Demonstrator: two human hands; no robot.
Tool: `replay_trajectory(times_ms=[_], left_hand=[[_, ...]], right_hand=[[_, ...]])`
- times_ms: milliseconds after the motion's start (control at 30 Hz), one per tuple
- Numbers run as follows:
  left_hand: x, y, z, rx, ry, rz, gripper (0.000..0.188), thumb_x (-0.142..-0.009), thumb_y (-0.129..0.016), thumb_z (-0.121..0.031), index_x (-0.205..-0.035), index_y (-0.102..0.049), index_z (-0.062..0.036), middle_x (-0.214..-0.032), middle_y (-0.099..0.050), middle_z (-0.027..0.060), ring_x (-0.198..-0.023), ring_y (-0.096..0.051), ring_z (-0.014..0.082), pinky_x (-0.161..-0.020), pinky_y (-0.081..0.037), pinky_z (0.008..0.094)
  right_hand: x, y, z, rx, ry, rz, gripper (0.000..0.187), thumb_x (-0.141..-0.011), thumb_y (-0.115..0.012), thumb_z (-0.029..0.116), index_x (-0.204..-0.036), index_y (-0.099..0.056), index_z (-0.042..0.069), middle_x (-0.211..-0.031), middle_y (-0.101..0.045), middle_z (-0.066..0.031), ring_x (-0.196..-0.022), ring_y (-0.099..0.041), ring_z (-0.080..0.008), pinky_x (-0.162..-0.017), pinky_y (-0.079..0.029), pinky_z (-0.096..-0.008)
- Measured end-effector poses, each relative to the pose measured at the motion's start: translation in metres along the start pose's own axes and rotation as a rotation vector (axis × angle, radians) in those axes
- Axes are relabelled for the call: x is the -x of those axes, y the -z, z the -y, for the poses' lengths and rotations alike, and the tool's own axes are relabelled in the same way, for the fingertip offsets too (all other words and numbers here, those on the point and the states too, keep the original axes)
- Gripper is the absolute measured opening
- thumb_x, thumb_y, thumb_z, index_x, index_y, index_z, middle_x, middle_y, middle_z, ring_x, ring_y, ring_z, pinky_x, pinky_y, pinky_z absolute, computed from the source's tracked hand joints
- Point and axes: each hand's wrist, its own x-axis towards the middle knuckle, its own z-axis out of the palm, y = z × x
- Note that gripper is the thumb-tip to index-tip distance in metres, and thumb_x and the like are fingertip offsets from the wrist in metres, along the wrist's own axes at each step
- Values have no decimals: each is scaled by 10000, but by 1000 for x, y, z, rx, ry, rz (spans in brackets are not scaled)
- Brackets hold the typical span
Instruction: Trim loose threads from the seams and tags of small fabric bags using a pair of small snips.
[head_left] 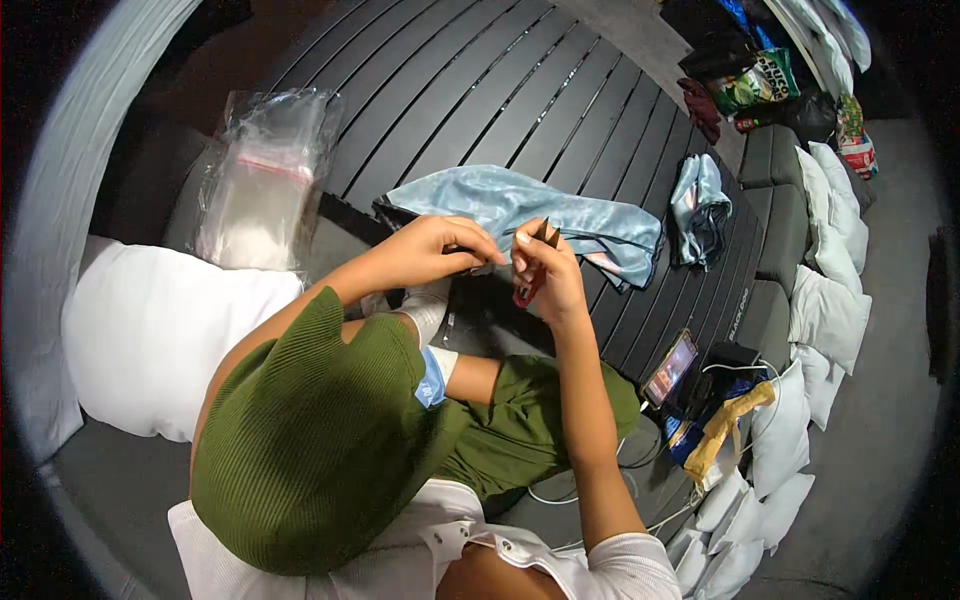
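Note:
My left hand (440,245) is closed in a pinch just left of my right hand; whatever sits between its fingertips is too small to make out. In my right hand (552,275) is a pair of small scissors (524,294) with red handles, a dark pointed tip sticking up past the fingers. Both hands are over the near edge of a piece of shiny light-blue cloth (600,222) with a dark underside, which lies spread across a black slatted table. Beyond its right end rests a second, folded light-blue piece (700,205).
The slatted table (500,85) reaches away from me. Clear plastic bags (265,180) and a white pillow (170,340) are at left. At right lie a lit phone (670,368) with a cable, a blue-and-yellow package (720,430) and several white cushions (830,315) along a grey sofa.

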Motion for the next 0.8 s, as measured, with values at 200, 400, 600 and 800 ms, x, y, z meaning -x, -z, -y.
replay_trajectory(times_ms=[200,400,600,800], left_hand=[[4,2,0,99,-36,-99,248,-807,-554,-46,-1047,-615,-57,-982,-591,34,-899,-528,101,-799,-416,233],[9,3,-6,261,30,-145,341,-805,-577,-57,-1145,-553,-47,-1115,-545,52,-988,-506,116,-856,-389,247],[6,1,-5,472,67,-167,449,-786,-585,-10,-1219,-464,-14,-1132,-534,66,-996,-511,103,-873,-399,245],[9,2,-9,534,138,-271,412,-784,-576,0,-1185,-487,-12,-1087,-549,63,-978,-521,95,-844,-418,230]], right_hand=[[4,3,9,474,3,-197,230,-856,-520,263,-979,-516,69,-630,-384,40,-500,-366,-57,-435,-313,-200],[6,28,-3,884,305,-136,306,-887,-491,179,-1146,-455,19,-672,-440,37,-557,-411,-42,-481,-347,-181],[23,7,26,663,79,-127,318,-888,-490,165,-1166,-427,25,-634,-402,41,-553,-389,-33,-493,-321,-183],[22,2,21,425,173,-98,223,-874,-488,164,-1065,-480,50,-617,-370,54,-458,-320,-25,-380,-239,-171]])
